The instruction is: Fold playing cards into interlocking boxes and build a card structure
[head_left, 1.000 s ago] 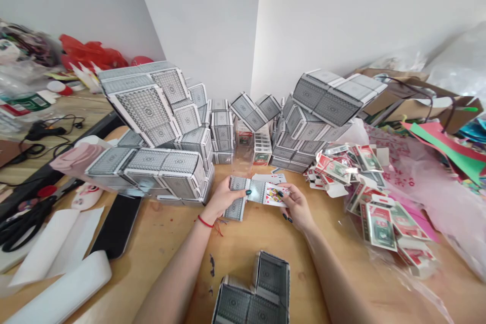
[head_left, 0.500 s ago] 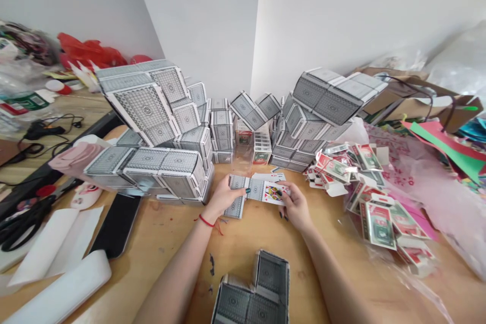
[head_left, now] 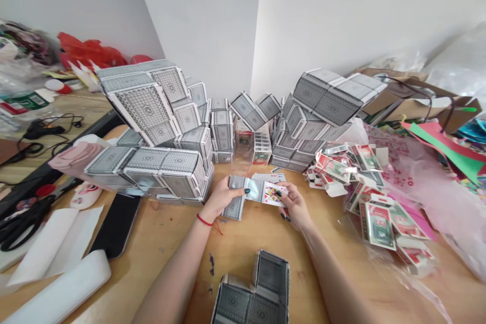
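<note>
Just past the middle of the table, my left hand [head_left: 224, 196] pinches the left end of a short row of overlapping playing cards [head_left: 255, 189], thumb on top. My right hand [head_left: 294, 205] grips the right end, where a face card [head_left: 273, 194] lies face up; the others show grey patterned backs. Under my left fingers rests another face-down card [head_left: 234, 208]. Behind the row, a few white-faced cards [head_left: 269, 177] lie flat on the table. Close to me stands an L-shaped block [head_left: 261, 293] made of folded cards.
Card-built blocks are stacked at left [head_left: 167, 162] and right [head_left: 322, 98]. Empty-looking card boxes [head_left: 379, 223] pile up on the right beside pink plastic [head_left: 433, 202]. On the left lie a black phone [head_left: 117, 223], scissors [head_left: 30, 210] and a white roll [head_left: 64, 293].
The row of cards tilts slightly, and its middle card now catches a shine. Both hands keep nearly the same place and hold.
</note>
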### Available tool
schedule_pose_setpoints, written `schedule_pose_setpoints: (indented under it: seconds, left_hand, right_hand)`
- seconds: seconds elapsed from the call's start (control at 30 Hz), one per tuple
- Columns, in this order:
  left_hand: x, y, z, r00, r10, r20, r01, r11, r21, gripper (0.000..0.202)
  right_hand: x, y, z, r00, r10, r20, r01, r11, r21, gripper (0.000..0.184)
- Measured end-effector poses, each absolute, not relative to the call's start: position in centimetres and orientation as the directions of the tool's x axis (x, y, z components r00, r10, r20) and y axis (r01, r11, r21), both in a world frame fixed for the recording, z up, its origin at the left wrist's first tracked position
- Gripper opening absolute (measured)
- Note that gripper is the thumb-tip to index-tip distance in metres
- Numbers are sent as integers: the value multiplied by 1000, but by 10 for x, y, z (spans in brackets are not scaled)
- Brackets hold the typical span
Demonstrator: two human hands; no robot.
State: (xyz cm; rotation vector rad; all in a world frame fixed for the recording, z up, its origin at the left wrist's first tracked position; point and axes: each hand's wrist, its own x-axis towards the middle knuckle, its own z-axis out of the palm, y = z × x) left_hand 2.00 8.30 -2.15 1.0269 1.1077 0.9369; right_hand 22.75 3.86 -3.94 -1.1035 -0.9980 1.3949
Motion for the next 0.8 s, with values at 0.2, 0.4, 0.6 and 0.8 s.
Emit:
schedule_pose_setpoints:
  seconds: [0.2, 0.4, 0.6, 0.8]
  left_hand:
    - [20, 82, -21, 163, 964, -211, 2, 214, 977, 40]
    - [23, 81, -20, 176, 958, -225, 34, 223, 974, 36]
    - [25, 80, -19, 172, 961, -216, 57, 209, 976, 38]
    - [28, 80, -19, 160, 967, -199, 134, 179, 975, 36]
  right_hand:
    - [228, 40, -42, -7, 997, -83, -169, -83, -982, 35]
    - [226, 38, -44, 15, 999, -50, -132, -47, -990, 33]
    - [222, 37, -42, 39, 999, -27, -53, -25, -998, 29]
    - [215, 33, -36, 39, 999, -9, 10, -9, -1000, 26]
